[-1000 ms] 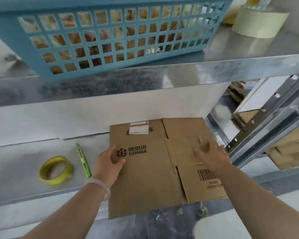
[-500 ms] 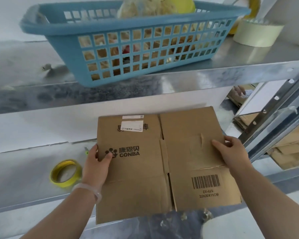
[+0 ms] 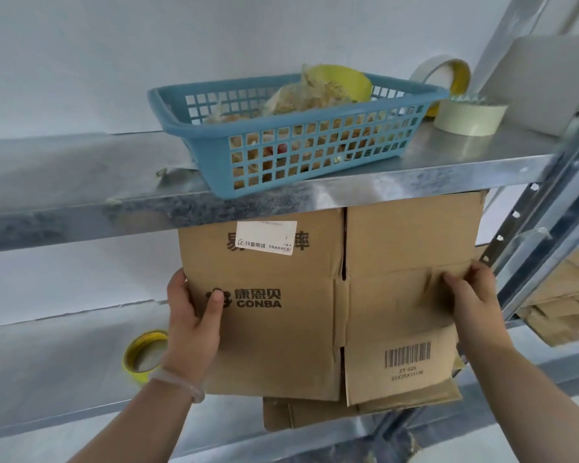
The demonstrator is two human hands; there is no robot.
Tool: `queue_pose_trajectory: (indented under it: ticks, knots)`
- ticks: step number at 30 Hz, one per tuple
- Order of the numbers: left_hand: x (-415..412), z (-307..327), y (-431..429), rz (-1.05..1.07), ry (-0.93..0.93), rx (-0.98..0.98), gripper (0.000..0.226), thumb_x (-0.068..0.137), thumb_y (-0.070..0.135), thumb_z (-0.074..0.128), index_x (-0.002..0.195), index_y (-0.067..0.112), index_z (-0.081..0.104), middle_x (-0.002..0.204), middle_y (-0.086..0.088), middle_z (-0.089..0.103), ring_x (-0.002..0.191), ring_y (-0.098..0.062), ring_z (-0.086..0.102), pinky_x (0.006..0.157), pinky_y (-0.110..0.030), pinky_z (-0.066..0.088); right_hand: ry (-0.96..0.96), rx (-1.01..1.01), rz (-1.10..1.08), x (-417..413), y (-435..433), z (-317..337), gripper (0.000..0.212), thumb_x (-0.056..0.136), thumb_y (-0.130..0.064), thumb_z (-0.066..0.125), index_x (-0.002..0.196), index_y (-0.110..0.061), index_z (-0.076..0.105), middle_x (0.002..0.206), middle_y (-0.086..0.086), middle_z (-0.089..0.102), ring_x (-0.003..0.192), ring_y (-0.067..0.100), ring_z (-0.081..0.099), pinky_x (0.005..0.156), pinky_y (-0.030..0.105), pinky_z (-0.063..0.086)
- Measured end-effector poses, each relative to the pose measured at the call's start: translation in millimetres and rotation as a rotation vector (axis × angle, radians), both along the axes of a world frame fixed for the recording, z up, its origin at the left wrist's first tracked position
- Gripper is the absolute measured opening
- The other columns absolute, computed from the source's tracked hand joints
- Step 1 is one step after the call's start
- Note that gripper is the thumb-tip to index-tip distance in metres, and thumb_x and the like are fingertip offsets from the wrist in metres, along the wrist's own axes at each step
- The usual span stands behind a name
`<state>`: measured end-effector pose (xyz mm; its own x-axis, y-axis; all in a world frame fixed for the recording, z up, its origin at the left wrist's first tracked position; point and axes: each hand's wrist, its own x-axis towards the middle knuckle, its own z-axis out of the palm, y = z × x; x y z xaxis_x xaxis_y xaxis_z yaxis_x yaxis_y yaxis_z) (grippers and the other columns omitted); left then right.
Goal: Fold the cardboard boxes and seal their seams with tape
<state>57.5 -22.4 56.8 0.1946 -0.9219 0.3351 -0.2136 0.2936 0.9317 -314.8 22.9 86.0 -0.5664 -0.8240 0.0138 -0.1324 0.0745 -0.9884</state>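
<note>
Head view: the flattened brown cardboard box (image 3: 281, 329) is held upright before the grey metal shelf (image 3: 64, 362). The left hand (image 3: 191, 322) grips its left edge, thumb on the print, and the right hand (image 3: 472, 295) pinches its right edge. It is flat and seemingly untaped, so folding and sealing remain. The yellow tape roll (image 3: 141, 354) lies beside the left wrist.

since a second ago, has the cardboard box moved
Yes, the cardboard box rose off the lower shelf; its top now meets the upper shelf.
</note>
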Motion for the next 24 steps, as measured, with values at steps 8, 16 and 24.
queue_pose_trajectory:
  ticks: [8,16,24]
  knots:
    - [-0.6,-0.3,18.1,-0.062,-0.043,-0.159,0.052,0.088,0.036,0.054,0.134,0.047,0.032,0.125,0.030,0.048,0.116,0.000,0.050,0.093,-0.012,0.043,-0.081,-0.096,0.049,-0.9,16.1,-8.4,0.040,0.079,-0.037,0.060,0.106,-0.061,0.044,0.119,-0.019,0.055,0.112,0.004,0.052,0.093,0.034,0.040]
    - [9.4,-7.6,32.4,-0.147,-0.063,-0.009,0.061,0.089,0.014,0.061,0.141,0.025,0.031,0.128,0.010,0.055,0.119,-0.012,0.053,0.098,-0.037,0.045,0.026,-0.154,0.120,6.6,22.6,-14.5,0.059,0.092,-0.016,0.065,0.134,-0.041,0.030,0.123,-0.021,0.047,0.102,-0.019,0.050,0.092,0.024,0.041]
    - [17.6,10.4,49.8,-0.031,0.199,0.136,0.057,0.093,-0.001,0.053,0.133,0.037,0.036,0.121,0.005,0.061,0.111,-0.005,0.058,0.097,-0.030,0.045,0.201,-0.106,0.088,21.9,11.4,7.2,0.070,0.079,-0.042,0.075,0.137,-0.032,0.037,0.131,-0.004,0.052,0.118,0.018,0.051,0.100,0.045,0.044]
